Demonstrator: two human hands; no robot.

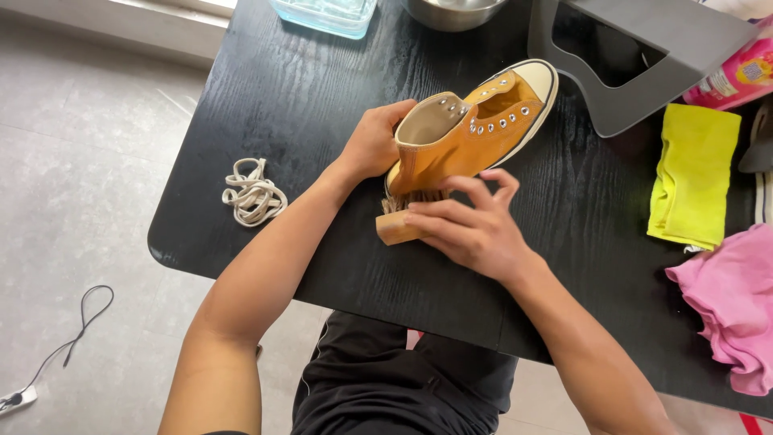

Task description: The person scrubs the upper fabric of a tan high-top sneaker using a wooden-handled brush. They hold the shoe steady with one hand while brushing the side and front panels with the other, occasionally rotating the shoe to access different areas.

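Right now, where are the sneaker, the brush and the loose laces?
orange high-top sneaker [471,133], head view, on its canvas side.
wooden brush [394,229], head view, on its wooden end.
coiled white shoelaces [254,193], head view, on the bundle's middle.

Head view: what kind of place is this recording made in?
Probably a home room used for shoe cleaning. A black table on a tiled floor holds a metal bowl, cloths, and an orange sneaker being brushed with a wooden brush.

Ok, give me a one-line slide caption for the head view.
Left hand steadies a laceless orange sneaker on a black table while the right hand presses a wooden brush against its side.
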